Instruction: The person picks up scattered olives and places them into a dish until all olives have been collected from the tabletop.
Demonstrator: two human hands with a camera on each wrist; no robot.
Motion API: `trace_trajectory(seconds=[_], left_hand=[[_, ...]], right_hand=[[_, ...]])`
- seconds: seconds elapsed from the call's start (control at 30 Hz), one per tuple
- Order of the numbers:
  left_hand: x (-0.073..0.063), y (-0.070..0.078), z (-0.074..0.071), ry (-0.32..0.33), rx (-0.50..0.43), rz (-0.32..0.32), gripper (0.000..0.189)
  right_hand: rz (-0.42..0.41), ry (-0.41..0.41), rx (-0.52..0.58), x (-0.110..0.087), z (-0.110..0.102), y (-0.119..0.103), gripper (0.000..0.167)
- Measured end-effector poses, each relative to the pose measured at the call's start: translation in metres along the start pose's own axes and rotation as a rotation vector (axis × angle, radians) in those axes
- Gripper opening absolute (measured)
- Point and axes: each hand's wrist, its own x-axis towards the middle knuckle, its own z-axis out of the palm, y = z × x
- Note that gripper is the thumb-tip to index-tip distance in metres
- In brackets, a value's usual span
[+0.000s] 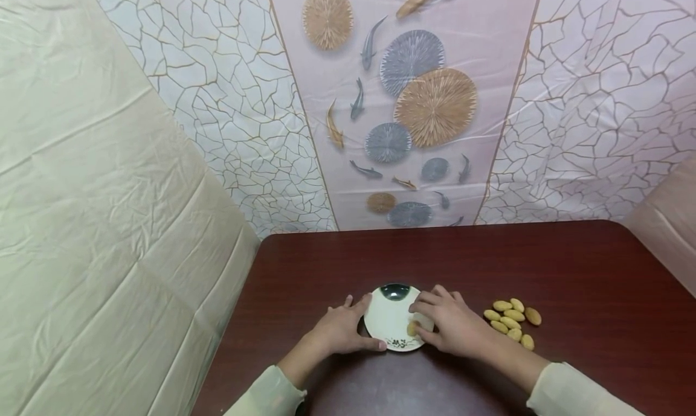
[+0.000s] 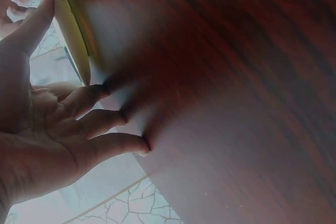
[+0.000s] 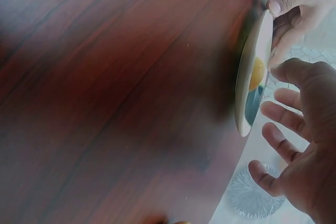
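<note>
A small round white plate (image 1: 387, 316), with a dark green patch at its far rim and a dark floral print at its near rim, lies on the table. One yellow-brown oval piece, like a small fruit (image 1: 411, 328), sits on its right part. My left hand (image 1: 344, 329) steadies the plate's left side, thumb at the near rim and fingers spread; in the left wrist view its lower fingertips (image 2: 146, 145) rest on the table. Over the plate's right side, my right hand (image 1: 454, 322) has loosely bent, separated fingers, with nothing between them in the right wrist view.
Several yellow oval pieces (image 1: 510, 320) lie in a loose group to the right of my right hand; one browner piece (image 1: 533, 316) is at the group's right edge. The dark red wooden table (image 1: 321, 259) meets a patterned cloth wall (image 1: 304, 198) at the back.
</note>
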Motion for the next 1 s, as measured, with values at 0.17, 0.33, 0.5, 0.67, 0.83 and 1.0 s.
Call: trace_trajectory(seconds=[0.17, 0.33, 0.5, 0.67, 0.83, 1.0], left_hand=[[-0.002, 0.001, -0.001, 0.001, -0.006, -0.005, 0.12], [-0.003, 0.001, 0.0, 0.004, -0.005, 0.004, 0.119], [-0.003, 0.001, -0.001, -0.001, 0.004, 0.007, 0.119], [0.0, 0.0, -0.003, -0.003, 0.016, 0.01, 0.119], [0.0, 0.0, -0.002, -0.003, 0.025, 0.013, 0.119], [0.001, -0.001, 0.001, -0.006, 0.014, 0.008, 0.12]], right_hand=[[0.002, 0.02, -0.014, -0.007, -0.003, 0.006, 0.029], [-0.001, 0.046, -0.028, -0.015, -0.006, 0.013, 0.03], [0.009, 0.05, -0.055, -0.02, -0.014, 0.021, 0.032], [0.03, 0.049, -0.067, -0.027, -0.021, 0.026, 0.034], [0.053, 0.048, -0.082, -0.035, -0.025, 0.03, 0.035], [0.053, 0.07, -0.102, -0.043, -0.025, 0.036, 0.035]])
